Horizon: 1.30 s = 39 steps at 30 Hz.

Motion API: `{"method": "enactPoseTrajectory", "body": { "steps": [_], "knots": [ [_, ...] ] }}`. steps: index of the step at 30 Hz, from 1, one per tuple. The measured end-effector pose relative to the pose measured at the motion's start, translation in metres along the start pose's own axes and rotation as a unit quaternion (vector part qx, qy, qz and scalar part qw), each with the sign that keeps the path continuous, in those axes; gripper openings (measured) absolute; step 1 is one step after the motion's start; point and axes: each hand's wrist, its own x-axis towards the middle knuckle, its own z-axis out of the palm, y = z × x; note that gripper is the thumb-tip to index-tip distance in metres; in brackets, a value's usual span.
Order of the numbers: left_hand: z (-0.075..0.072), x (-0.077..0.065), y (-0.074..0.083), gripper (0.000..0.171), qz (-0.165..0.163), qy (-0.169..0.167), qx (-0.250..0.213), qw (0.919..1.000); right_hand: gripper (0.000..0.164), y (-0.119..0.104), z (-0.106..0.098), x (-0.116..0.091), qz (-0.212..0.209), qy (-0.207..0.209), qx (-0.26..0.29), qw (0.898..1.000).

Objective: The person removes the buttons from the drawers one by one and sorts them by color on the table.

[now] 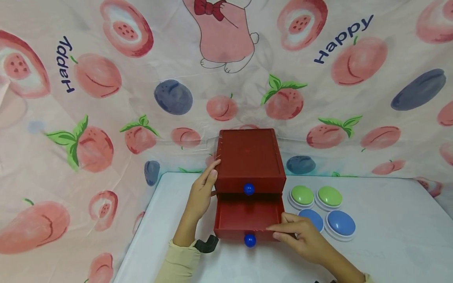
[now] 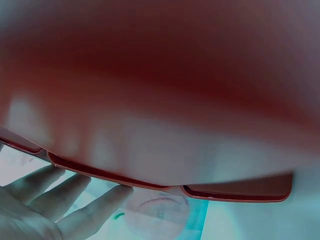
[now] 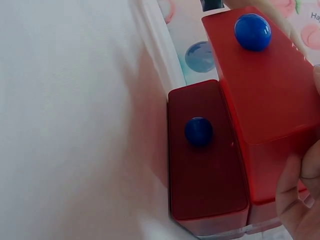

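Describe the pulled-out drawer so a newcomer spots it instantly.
Find the red cabinet on the white table. The lower drawer, with the right hand at its front corner, juts out open, while the upper drawer sits shut.

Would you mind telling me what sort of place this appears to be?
Probably an indoor tabletop set-up, perhaps arranged for demonstrations: a white tabletop meets a fruit-print backdrop, and a red drawer box stands on it beside green and blue domed discs.

The head view is evenly lit. Left wrist: the red cabinet (image 2: pixel 150 65) is blurred at twelve o'clock. Right wrist: at its nine o'clock, the table (image 3: pixel 90 150) is softly shadowed.
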Motion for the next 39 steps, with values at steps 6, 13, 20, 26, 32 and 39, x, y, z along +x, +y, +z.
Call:
{"method": "enactPoseTrajectory", "body": {
  "steps": [6, 13, 20, 26, 32, 39],
  "knots": [
    [0.000, 0.000, -0.002, 0.042, 0.001, -0.001, -0.002, 1.0000, 0.027, 0.000, 0.000, 0.002, 0.012, -0.005, 0.007, 1.000],
    [-0.001, 0.001, -0.002, 0.041, 0.003, 0.001, 0.001, 1.0000, 0.025, -0.003, -0.003, 0.006, 0.020, -0.006, 0.006, 1.000],
    [-0.002, 0.001, -0.003, 0.041, 0.001, 0.002, -0.001, 1.0000, 0.022, -0.004, -0.007, 0.013, 0.028, -0.006, -0.027, 0.999],
    [-0.003, 0.001, -0.003, 0.042, 0.001, 0.001, -0.005, 1.0000, 0.021, 0.001, -0.006, 0.022, 0.025, 0.012, -0.052, 0.998],
    [-0.002, 0.001, -0.003, 0.040, -0.007, 0.001, -0.001, 1.0000, 0.022, 0.009, -0.006, 0.035, 0.009, 0.043, -0.080, 0.996],
    [-0.001, 0.001, -0.003, 0.040, -0.006, 0.000, -0.002, 1.0000, 0.024, 0.013, -0.003, 0.042, -0.014, 0.077, -0.116, 0.990]
  ]
}}
